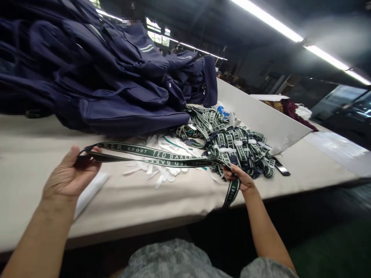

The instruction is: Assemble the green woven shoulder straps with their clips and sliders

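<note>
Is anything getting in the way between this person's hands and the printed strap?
Nothing visible does: the left hand and right hand both hold the strap directly. The white strips lie on the table, not between hands and strap.

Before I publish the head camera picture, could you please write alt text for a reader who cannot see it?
A person's left hand and right hand hold a green TED BAKER SPORT strap between them over a cream table. Beyond lie white strips, a pile of similar straps and navy bags.
</note>
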The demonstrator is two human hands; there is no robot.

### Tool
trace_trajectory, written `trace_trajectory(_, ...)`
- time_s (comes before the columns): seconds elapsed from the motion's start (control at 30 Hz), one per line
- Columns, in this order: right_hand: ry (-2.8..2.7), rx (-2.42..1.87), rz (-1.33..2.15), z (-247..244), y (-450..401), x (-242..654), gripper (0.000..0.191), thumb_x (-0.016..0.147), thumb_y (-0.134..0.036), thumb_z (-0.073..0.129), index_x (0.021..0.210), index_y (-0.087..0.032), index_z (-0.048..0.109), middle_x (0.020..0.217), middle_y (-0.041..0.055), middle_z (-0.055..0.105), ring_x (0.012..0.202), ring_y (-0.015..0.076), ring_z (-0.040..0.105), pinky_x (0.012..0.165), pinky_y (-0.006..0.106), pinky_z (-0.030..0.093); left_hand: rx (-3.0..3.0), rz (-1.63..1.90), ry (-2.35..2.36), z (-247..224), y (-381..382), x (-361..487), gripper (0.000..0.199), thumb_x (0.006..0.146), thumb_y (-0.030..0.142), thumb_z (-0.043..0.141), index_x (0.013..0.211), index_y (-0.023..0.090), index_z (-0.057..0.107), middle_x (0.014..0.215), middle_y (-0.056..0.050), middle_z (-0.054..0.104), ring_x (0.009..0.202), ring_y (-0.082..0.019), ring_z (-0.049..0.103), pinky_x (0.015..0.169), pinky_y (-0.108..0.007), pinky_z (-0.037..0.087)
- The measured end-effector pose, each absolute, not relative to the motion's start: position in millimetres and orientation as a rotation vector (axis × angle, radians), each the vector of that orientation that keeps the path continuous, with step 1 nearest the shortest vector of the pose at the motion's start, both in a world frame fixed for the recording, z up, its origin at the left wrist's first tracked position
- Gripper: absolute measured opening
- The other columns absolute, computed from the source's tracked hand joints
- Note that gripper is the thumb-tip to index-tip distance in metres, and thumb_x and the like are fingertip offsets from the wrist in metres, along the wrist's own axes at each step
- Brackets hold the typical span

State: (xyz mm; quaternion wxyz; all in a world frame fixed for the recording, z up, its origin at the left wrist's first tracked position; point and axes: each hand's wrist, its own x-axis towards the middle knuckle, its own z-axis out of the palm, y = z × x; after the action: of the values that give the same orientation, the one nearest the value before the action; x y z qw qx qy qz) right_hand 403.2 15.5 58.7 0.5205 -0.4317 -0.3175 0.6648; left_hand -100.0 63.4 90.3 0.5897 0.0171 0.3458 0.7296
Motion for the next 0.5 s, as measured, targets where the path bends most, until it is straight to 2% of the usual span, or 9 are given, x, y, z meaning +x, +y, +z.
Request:
trace_trajectory(0.07, -0.787, -1.051, 1.546, 62.9, 12.8, 403.0, 0.037, 0.060, -0.021, 0.089, 0.086, -0.014, 0.063, 0.080, 0.0019, 0.060, 0.054, 0.0041, 0.042, 0.040, 0.011, 0.034, 0.100, 1.664, 0.826, 80.8, 67.1, -104.8, 0.009, 0.100, 0.025, 0.054, 0.098, 0.020, 0.061, 0.088, -0.001, 0.075, 0.080, -0.011, 0.072, 0.078, -0.023, 0.065)
trace_trajectory(0.17, -0.814, -1.064, 1.466, 69.3, 11.7, 403.5, 0.032, 0.061, -0.020, 0.087, 0.082, -0.015, 0.063, 0.078, 0.0007, 0.059, 0.053, 0.0040, 0.038, 0.039, 0.011, 0.028, 0.248, 1.596, 0.869, 70.4, 70.5, -105.4, 0.018, 0.101, 0.016, 0.049, 0.093, 0.024, 0.063, 0.086, 0.002, 0.077, 0.080, -0.012, 0.074, 0.076, -0.023, 0.065)
trace_trajectory(0.33, -0.886, -1.088, 1.340, 79.2, 3.3, 406.3, 0.031, 0.065, -0.025, 0.085, 0.086, -0.014, 0.067, 0.068, -0.0018, 0.054, 0.052, 0.0040, 0.035, 0.038, 0.010, 0.025, 0.215, 1.481, 1.000, 73.0, 67.8, -84.7, 0.028, 0.094, -0.003, 0.043, 0.086, 0.015, 0.062, 0.074, 0.000, 0.073, 0.068, -0.007, 0.068, 0.063, -0.012, 0.061)
trace_trajectory(0.4, -0.933, -1.151, 1.242, 81.1, -2.1, 410.7, 0.033, 0.066, -0.028, 0.085, 0.090, -0.013, 0.068, 0.062, -0.0023, 0.052, 0.050, 0.0046, 0.035, 0.037, 0.011, 0.025, 0.205, 1.481, 0.999, 73.4, 66.7, -76.3, 0.029, 0.092, -0.006, 0.041, 0.082, 0.012, 0.061, 0.075, -0.003, 0.071, 0.068, -0.008, 0.067, 0.063, -0.015, 0.062)
trace_trajectory(0.5, -0.919, -1.224, 1.130, 81.8, -6.1, 419.0, 0.033, 0.064, -0.030, 0.088, 0.084, -0.014, 0.067, 0.059, -0.0018, 0.051, 0.049, 0.0056, 0.039, 0.037, 0.012, 0.028, 0.234, 1.467, 0.994, 68.0, 65.7, -69.6, 0.025, 0.091, -0.002, 0.043, 0.080, 0.007, 0.063, 0.080, -0.010, 0.070, 0.064, -0.009, 0.064, 0.059, -0.016, 0.060)
